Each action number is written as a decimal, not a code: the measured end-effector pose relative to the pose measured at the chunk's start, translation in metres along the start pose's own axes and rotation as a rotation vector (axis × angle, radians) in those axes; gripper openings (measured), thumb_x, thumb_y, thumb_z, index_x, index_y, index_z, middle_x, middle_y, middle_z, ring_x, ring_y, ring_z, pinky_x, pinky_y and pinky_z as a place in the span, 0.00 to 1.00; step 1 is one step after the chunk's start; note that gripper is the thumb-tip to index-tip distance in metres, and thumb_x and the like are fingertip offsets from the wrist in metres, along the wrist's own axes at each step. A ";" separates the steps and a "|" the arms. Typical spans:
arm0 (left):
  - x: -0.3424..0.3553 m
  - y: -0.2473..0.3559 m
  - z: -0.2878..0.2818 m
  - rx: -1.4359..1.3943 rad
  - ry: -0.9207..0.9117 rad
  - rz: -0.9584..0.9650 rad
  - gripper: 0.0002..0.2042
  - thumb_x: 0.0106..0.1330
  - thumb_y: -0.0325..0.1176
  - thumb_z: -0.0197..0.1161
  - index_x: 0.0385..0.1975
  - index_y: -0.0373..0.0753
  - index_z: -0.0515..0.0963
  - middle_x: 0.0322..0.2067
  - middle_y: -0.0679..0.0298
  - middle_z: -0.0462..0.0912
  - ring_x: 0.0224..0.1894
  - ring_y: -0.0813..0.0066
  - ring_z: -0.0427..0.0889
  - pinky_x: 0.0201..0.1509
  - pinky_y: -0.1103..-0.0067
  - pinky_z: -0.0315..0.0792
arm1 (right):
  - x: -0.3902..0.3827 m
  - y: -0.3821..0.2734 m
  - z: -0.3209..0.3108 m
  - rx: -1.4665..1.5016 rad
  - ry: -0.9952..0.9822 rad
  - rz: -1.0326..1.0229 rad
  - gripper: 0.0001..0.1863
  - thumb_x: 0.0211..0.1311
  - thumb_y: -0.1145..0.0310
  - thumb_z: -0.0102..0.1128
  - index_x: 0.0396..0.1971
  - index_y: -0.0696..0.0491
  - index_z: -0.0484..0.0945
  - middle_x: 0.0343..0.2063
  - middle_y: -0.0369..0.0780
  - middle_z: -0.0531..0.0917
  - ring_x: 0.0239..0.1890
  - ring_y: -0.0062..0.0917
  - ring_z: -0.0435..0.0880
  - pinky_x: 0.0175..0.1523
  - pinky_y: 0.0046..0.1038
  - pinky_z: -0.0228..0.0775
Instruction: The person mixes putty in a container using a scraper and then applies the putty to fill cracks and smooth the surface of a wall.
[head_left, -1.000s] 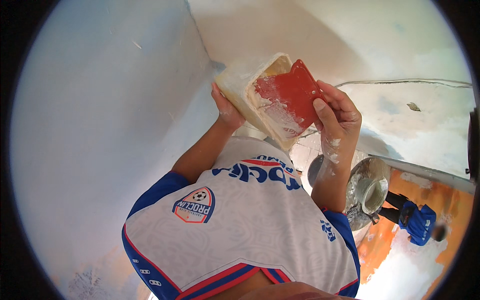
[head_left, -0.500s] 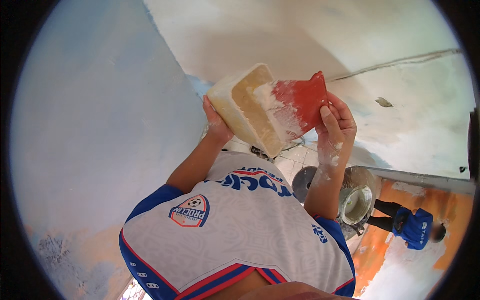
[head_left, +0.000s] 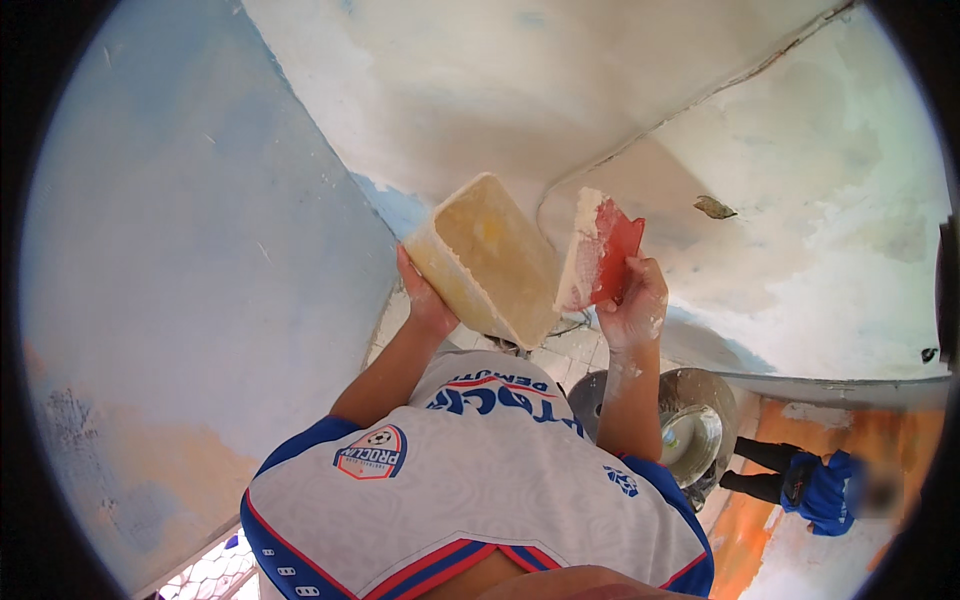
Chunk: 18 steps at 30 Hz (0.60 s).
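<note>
My left hand (head_left: 428, 297) grips the outer side of a cream plastic tub (head_left: 490, 250), tilted so its hollow inside shows, with whitish residue on its walls. Between the fingers and thumb of my right hand (head_left: 636, 305) is a red putty spreader (head_left: 615, 255). Thick white putty (head_left: 580, 252) coats the spreader's left edge, which stands a little apart from the tub's right rim. White smears mark my right wrist.
A wall in patchy blue (head_left: 210, 250) rises at left, and a patchy white wall (head_left: 600, 90) with a crack lies ahead. Buckets (head_left: 692, 445) stand on the floor below my right arm. At lower right is a person in a blue shirt (head_left: 822, 490).
The spreader has come away from the tub and turned more upright, its putty edge now thickly loaded. The tub has tipped to show more of its inside.
</note>
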<state>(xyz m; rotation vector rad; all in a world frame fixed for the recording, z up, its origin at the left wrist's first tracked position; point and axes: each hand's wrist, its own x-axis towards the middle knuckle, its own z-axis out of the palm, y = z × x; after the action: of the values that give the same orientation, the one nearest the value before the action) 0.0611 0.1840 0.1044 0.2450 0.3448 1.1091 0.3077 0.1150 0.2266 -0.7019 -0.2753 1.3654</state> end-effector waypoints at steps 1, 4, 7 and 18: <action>-0.003 -0.007 -0.001 -0.010 0.022 0.010 0.47 0.68 0.81 0.32 0.76 0.51 0.62 0.72 0.63 0.69 0.74 0.59 0.67 0.76 0.59 0.64 | -0.001 -0.001 -0.003 -0.001 -0.012 -0.004 0.22 0.70 0.70 0.55 0.61 0.59 0.74 0.48 0.41 0.85 0.35 0.20 0.85 0.20 0.17 0.67; -0.015 -0.026 -0.004 -0.026 0.039 0.048 0.47 0.68 0.80 0.32 0.76 0.51 0.62 0.73 0.63 0.68 0.74 0.58 0.67 0.77 0.59 0.64 | -0.006 -0.007 -0.014 -0.122 -0.226 0.081 0.16 0.76 0.73 0.57 0.60 0.55 0.75 0.49 0.40 0.85 0.40 0.17 0.87 0.24 0.17 0.73; -0.013 -0.038 -0.007 -0.013 0.020 0.079 0.47 0.68 0.81 0.32 0.77 0.53 0.59 0.74 0.63 0.67 0.75 0.56 0.66 0.76 0.56 0.64 | -0.017 -0.009 0.010 -0.151 -0.104 -0.007 0.17 0.75 0.73 0.57 0.61 0.54 0.74 0.52 0.41 0.84 0.45 0.21 0.88 0.35 0.22 0.82; -0.015 -0.040 0.001 -0.098 -0.093 0.116 0.46 0.69 0.79 0.30 0.77 0.51 0.60 0.73 0.62 0.68 0.74 0.57 0.67 0.77 0.57 0.63 | -0.003 -0.024 0.039 0.001 -0.177 -0.230 0.21 0.75 0.67 0.58 0.64 0.54 0.72 0.58 0.39 0.83 0.61 0.31 0.82 0.68 0.39 0.73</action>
<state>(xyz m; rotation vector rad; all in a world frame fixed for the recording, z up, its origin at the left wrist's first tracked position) 0.0888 0.1536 0.0933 0.2311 0.1953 1.2214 0.3045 0.1224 0.2717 -0.5309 -0.4812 1.2079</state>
